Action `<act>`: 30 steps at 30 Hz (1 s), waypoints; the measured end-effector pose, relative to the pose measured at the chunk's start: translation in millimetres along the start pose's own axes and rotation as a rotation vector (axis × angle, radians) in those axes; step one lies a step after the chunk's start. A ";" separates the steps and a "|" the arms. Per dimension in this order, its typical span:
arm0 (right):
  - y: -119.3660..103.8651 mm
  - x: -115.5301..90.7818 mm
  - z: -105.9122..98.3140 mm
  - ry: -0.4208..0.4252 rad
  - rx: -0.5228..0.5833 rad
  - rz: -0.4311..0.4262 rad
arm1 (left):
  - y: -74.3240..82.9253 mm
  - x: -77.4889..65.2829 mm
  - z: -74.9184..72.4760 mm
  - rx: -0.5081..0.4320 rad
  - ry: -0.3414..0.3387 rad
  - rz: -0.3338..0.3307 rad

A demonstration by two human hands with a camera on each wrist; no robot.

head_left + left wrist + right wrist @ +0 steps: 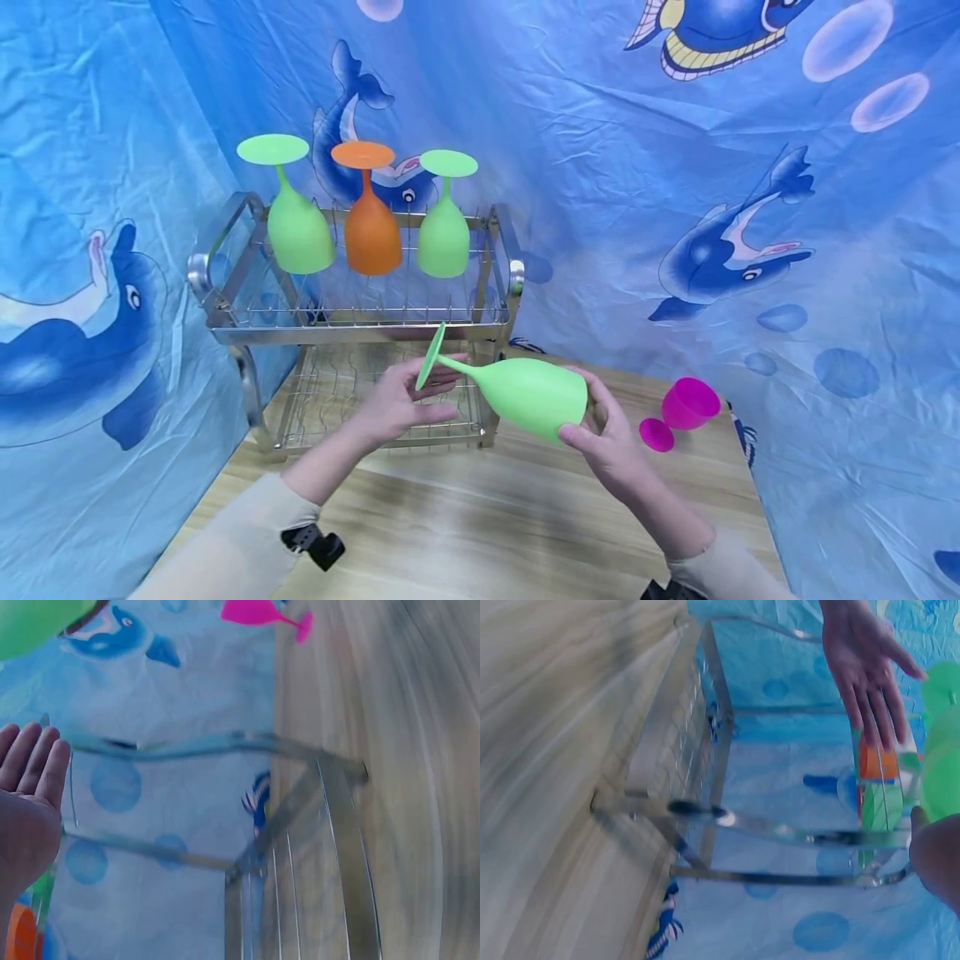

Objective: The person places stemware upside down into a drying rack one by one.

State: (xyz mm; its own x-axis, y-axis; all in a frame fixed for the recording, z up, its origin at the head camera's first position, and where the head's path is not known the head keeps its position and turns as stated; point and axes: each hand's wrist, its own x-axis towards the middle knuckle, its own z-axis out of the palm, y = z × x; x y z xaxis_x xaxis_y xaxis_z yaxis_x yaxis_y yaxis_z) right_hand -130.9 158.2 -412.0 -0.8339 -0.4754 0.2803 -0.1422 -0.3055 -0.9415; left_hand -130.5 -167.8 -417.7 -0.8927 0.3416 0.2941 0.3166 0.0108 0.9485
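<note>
A light green goblet lies sideways in the air in front of the rack, its foot toward the left. My right hand grips its bowl near the rim, thumb in front and fingers behind. Beside the foot is my left hand, fingers straight and spread; the right wrist view shows its palm bare. On the upper tier of the metal dish rack stand three upside-down goblets: a green goblet, an orange goblet and another green goblet.
A magenta goblet lies tipped on the wooden table at the right. The rack's lower wire tier sits behind my left hand. Blue sheets printed with dolphins hang around the back and sides.
</note>
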 end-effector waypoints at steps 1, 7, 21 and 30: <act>2.5 -0.1 2.7 0.006 0.007 0.001 | -0.9 3.0 4.3 -0.026 -0.010 0.022; 15.4 0.5 13.4 0.003 0.098 -0.007 | 0.0 18.9 23.9 -0.220 -0.062 0.101; 25.5 2.6 28.1 0.027 0.211 0.051 | 14.4 38.6 42.6 -0.467 -0.022 0.113; 26.4 3.9 33.6 0.059 0.236 0.127 | 19.1 43.6 44.8 -0.461 0.001 0.120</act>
State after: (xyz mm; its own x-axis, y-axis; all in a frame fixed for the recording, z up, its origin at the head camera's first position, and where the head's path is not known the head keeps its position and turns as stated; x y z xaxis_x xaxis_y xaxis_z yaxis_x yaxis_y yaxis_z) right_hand -119.9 120.5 -429.4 -0.8680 -0.4750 0.1448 0.0876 -0.4334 -0.8969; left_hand -149.0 -110.6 -392.0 -0.8589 0.3141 0.4046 0.2423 -0.4469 0.8612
